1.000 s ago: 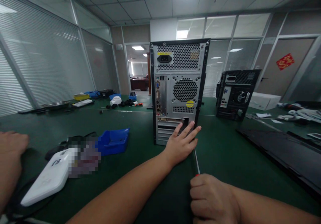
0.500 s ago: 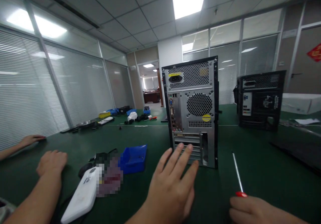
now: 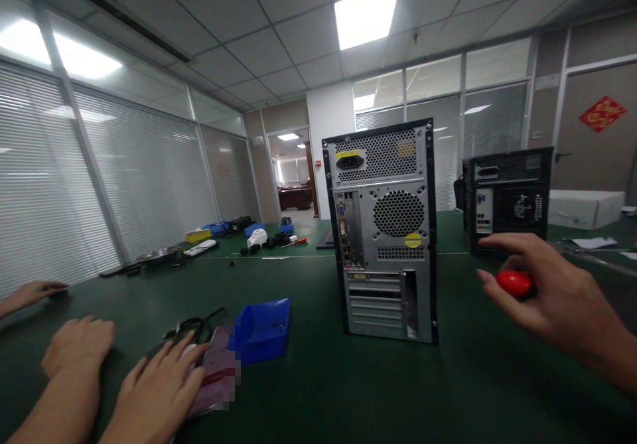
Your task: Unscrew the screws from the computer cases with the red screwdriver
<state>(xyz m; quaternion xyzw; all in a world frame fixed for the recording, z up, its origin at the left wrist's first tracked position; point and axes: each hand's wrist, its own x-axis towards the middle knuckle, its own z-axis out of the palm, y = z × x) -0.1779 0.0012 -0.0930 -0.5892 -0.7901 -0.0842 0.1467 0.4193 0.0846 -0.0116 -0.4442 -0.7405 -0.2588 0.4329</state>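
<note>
Your right hand is raised off the counter, to the right of the PC case and apart from it. Its fingers are clamped on the red handle of a tool; only the handle shows, the shaft is out of sight. Your left hand lies low at the left, palm down, fingers spread and gripping nothing, resting on a blurred flat item with black cables just behind it. A blue bin sits just right of that item, between your left hand and the case.

The case stands upright in the middle of the counter with its rear panel facing you: a power socket at the top, a round fan grille with a yellow sticker below it, and slot covers at the bottom.

2 other hands rest on the counter at the left: one right beside your left hand, one farther back at the edge. A black case stands behind your right hand. Small tools and bins lie far back.
</note>
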